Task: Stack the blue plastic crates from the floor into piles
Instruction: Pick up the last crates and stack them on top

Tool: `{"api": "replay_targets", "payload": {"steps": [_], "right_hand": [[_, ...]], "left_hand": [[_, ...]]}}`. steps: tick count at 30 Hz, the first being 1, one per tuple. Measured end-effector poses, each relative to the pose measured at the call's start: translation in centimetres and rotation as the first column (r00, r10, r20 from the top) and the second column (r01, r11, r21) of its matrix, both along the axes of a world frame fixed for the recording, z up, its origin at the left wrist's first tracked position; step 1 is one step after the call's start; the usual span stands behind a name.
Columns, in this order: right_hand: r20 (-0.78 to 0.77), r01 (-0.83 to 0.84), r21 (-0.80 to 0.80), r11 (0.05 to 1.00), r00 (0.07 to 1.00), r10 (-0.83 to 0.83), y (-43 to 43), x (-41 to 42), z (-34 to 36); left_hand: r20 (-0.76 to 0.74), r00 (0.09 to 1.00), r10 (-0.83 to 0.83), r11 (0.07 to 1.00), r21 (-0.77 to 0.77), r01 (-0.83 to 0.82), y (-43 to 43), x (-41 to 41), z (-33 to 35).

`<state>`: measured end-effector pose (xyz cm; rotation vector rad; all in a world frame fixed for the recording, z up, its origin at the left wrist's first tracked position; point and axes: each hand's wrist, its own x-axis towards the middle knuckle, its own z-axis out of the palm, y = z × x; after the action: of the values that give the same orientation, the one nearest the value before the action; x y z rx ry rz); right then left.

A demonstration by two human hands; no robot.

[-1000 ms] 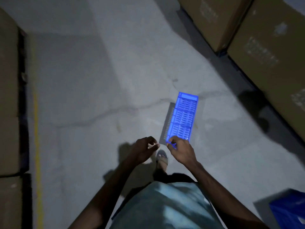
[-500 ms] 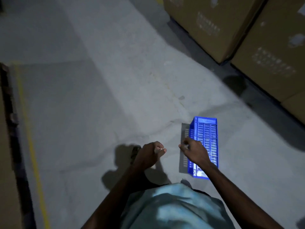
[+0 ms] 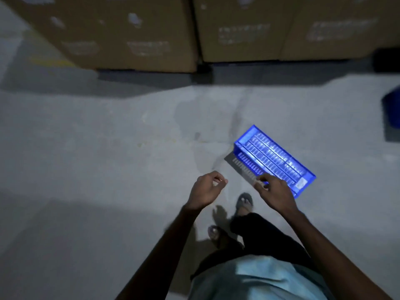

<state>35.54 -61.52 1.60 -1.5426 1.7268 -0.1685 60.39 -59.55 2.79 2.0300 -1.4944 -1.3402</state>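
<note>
Blue plastic is being carried: one crate [image 3: 275,159] is being gripped at its near rim by the right hand [image 3: 273,192], with the fingers curled over the edge. The crate is being held at about 1 o'clock from that hand. It is tilted and seemingly just clear of the floor [image 3: 86,148], judging by the slatted shadow being cast at its 9 o'clock side. The left hand [image 3: 206,189] is being held loosely curled at 9 o'clock of the right, with nothing seen in it.

The step in hand is judged to be the carrying of a crate to a pile. A dark blue shape [image 3: 392,111] is being cut off by the frame at 3 o'clock; whether it is that pile cannot be told. A turn towards it is being called for next, then a squaring of rims before lowering.

Boxes [image 3: 129,33] are being shown lined up at 12 o'clock, well apart. The feet [image 3: 244,201] are being placed near the crate, and nothing is being seen between crate and shape.
</note>
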Motion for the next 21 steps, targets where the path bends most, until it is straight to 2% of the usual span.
{"api": "replay_targets", "payload": {"steps": [5,13,21], "right_hand": [[0.018,0.214,-0.001,0.977,0.977,-0.214,-1.9,-1.0,-0.7],[-0.032,0.350,0.086,0.933,0.937,-0.349,-7.0,-2.6,-2.8],[-0.002,0.587,0.090,0.804,0.808,-0.590,-9.2,-3.4,-6.4]], "left_hand": [[-0.023,0.985,-0.169,0.985,0.041,0.170,-6.3,-1.1,-1.4],[0.015,0.950,-0.311,0.950,0.028,0.310,-14.6,-2.3,-2.8],[0.037,0.868,-0.496,0.868,0.067,0.493,-21.1,-2.8,-8.7]]}}
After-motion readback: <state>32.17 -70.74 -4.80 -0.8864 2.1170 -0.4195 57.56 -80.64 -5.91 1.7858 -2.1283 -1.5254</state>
